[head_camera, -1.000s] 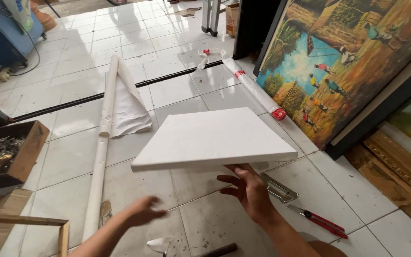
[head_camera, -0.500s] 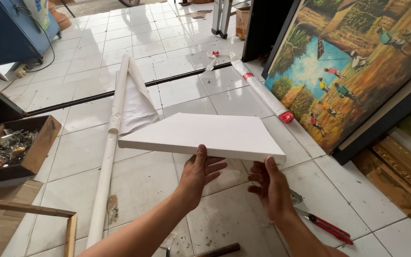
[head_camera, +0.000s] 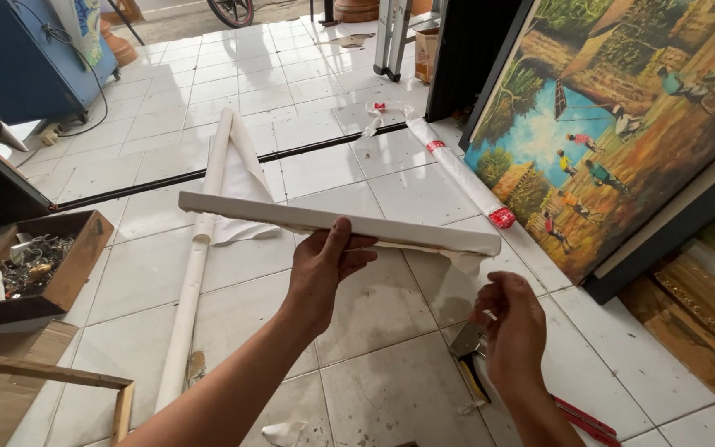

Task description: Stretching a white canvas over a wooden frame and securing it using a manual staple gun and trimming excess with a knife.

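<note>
The left forearm is stretched forward and up from the lower left, and the left hand [head_camera: 322, 266] is raised with its thumb pointed upward and its fingers curled underneath in a grip. The right hand [head_camera: 513, 324] is held lower and to the right, back toward the camera, fingers loosely bent and pinched together.

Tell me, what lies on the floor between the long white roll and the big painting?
In the head view, between the white roll and the painting lie bare tiles and a red-capped roll.
</note>
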